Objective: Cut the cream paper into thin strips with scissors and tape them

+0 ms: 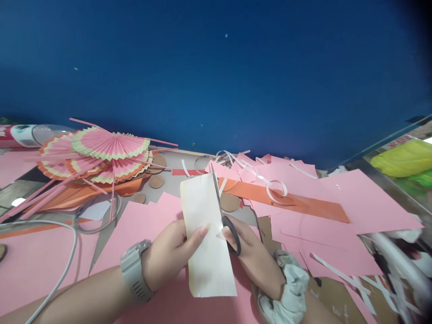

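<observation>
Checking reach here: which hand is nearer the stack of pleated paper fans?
Left. The left hand sits below and right of the paper fans; the right hand is farther right, holding scissors.

Matt cream paper strip (207,238), black plastic-handled scissors (227,225), pleated paper fans (108,150), grey cloth scrunchie (290,288)

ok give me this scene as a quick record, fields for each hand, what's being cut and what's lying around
left hand: grip on the cream paper strip, thumb on its face; grey watch on the wrist
right hand: fingers through the black-handled scissors; grey scrunchie on the wrist
cut: blades run along the strip's right edge
table: pink paper sheets, orange strip, white curled offcuts
far left: pleated pink paper fans
backdrop: blue wall
</observation>
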A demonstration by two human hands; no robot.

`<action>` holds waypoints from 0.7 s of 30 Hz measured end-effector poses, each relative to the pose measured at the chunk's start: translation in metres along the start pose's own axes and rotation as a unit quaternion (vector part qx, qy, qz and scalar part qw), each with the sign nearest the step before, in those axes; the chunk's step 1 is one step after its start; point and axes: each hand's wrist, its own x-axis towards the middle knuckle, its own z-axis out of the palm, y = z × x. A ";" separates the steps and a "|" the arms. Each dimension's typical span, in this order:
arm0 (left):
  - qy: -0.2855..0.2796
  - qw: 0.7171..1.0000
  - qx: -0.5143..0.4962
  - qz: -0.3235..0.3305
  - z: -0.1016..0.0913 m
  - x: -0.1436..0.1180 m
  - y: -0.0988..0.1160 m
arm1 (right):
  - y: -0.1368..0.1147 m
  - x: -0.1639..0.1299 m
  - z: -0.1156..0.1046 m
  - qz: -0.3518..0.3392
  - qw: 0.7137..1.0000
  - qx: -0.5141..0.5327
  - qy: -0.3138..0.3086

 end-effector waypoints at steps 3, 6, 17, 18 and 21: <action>0.003 1.000 0.006 -0.006 0.001 0.000 0.000 | 0.002 0.000 0.000 -0.007 1.000 0.012 -0.001; 0.003 1.000 0.007 -0.007 0.001 0.000 -0.001 | 0.003 0.001 -0.001 -0.008 1.000 0.023 -0.003; -0.002 0.999 0.006 0.034 0.000 -0.004 0.007 | 0.005 0.000 -0.001 0.010 1.000 -0.005 0.010; -0.001 0.999 0.006 0.040 0.000 -0.004 0.008 | 0.004 0.000 -0.001 0.010 1.000 -0.007 0.013; 0.042 0.997 -0.025 0.063 0.000 -0.004 0.008 | 0.004 0.000 -0.002 0.011 1.000 -0.006 0.017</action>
